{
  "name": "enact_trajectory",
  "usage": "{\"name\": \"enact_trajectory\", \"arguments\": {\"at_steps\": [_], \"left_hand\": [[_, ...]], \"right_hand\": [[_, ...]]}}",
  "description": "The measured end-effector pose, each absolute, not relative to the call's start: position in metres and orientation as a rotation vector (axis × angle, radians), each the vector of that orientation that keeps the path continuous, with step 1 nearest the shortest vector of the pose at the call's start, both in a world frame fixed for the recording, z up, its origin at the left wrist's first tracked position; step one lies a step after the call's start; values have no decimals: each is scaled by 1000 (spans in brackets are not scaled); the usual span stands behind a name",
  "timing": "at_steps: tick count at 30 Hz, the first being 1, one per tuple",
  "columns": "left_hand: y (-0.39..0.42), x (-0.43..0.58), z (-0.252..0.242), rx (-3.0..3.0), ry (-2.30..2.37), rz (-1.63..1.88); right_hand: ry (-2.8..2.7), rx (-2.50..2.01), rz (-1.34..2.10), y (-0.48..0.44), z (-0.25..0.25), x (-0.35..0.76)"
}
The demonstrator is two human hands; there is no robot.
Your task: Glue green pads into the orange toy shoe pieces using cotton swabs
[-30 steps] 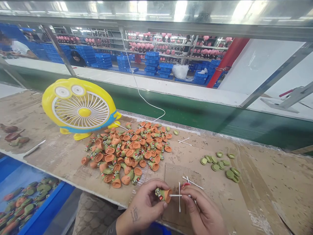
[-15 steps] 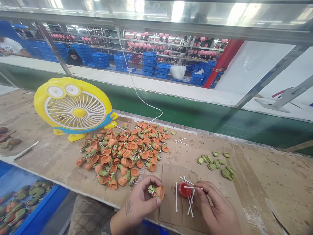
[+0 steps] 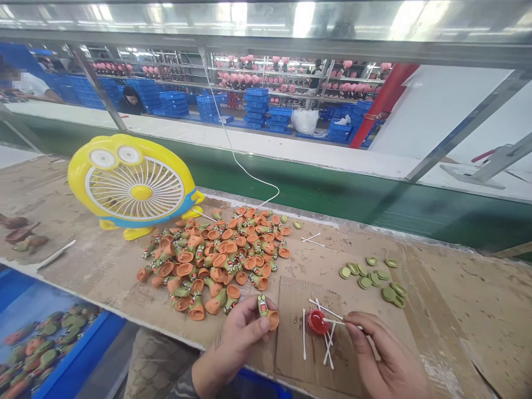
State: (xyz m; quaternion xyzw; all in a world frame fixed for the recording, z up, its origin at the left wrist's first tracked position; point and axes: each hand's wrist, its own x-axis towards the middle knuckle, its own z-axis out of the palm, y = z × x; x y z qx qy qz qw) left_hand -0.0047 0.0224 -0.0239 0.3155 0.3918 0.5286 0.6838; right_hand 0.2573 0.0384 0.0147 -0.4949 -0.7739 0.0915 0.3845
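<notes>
- A small toy figure (image 3: 262, 306) was in the left hand (image 3: 239, 337), above the near edge of the table (image 3: 453, 299), its green face turned up and its orange hollow end toward the lower right.
- The left thumb and fingers were closed around it — a firm pinch near the orange end.
- The right hand (image 3: 384, 354) had its thumb and fingertips together on a cotton swab (image 3: 334, 321); the swab's far tip was at the mouth of a pot of red paint (image 3: 317, 323), though whether it touched the paint I could not tell.
- Around the pot lay loose swabs (image 3: 304, 337), one along its left side, others crossed above and below — all on a cardboard sheet (image 3: 286, 352).
- Beyond the left hand spread a heap of similar figures (image 3: 226, 260).
- Green discs (image 3: 366, 282) lay beyond the right hand, with two crossed swabs (image 3: 312, 239) farther left.
- A yellow fan (image 3: 141, 193) stood behind the heap's left side.
- At lower left, a blue bin (image 3: 85, 357) held more painted pieces (image 3: 45, 343).
- Across the bench, a person (image 3: 132, 102) bent forward near blue crates (image 3: 255, 108).
</notes>
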Motion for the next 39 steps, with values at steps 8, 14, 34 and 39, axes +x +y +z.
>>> {"name": "enact_trajectory", "arguments": {"at_steps": [8,14,34,39], "left_hand": [[22,-4,-26,701,866,1158],[24,-3,-26,719,868,1131],[26,-4,-24,672,853,1052],[25,-5,-28,657,850,1069]], "right_hand": [[-1862,-1328,262,34,18,258],[-1750,-1121,561,29,15,221],[-1896,-854,601,34,21,196],[-1784,-1018,567,34,17,218]]}}
